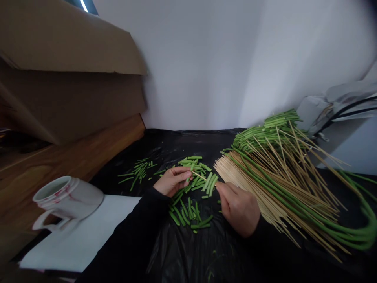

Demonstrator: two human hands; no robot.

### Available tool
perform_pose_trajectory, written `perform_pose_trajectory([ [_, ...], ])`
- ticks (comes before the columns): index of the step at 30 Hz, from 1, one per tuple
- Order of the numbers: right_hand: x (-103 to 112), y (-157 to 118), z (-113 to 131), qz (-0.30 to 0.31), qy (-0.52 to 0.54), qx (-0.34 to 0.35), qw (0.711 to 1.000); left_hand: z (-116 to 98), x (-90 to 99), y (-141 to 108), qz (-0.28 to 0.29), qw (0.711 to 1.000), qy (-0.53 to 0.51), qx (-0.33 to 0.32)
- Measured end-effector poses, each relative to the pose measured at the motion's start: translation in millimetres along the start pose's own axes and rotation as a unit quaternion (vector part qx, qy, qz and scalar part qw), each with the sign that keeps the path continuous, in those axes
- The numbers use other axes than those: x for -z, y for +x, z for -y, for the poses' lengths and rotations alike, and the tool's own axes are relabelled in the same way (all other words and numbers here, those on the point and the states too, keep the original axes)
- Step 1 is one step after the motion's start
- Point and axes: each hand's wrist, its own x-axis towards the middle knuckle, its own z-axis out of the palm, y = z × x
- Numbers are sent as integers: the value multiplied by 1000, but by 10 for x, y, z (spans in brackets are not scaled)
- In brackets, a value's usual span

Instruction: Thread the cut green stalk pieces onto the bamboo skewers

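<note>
Near the middle, my left hand (173, 181) pinches a short green bean piece (191, 169) at the tip of a wooden skewer (199, 175). My right hand (240, 208) is closed around the skewer's other part. Several bean pieces (210, 184) sit side by side on the skewer, close to my right fingers. Loose cut bean pieces (188, 212) lie below and around both hands on the black plastic sheet (176, 255).
Right of my hands lie many wooden skewers (265, 188), long green beans (324, 224) and a pile of filled skewers (265, 131). At left are a white mug (72, 198), white paper (85, 236), a cardboard box (76, 94) and more bean pieces (138, 171).
</note>
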Motion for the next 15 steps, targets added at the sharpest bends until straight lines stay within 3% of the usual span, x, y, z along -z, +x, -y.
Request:
perform_pose_trajectory([
  [9,-7,5,-26,6,-10,-12,1000,-12,-13,-24,34,999,-30,21],
  [15,3,13,-30,9,-9,-12,1000,-14,6,-2,-2,998,-54,18],
])
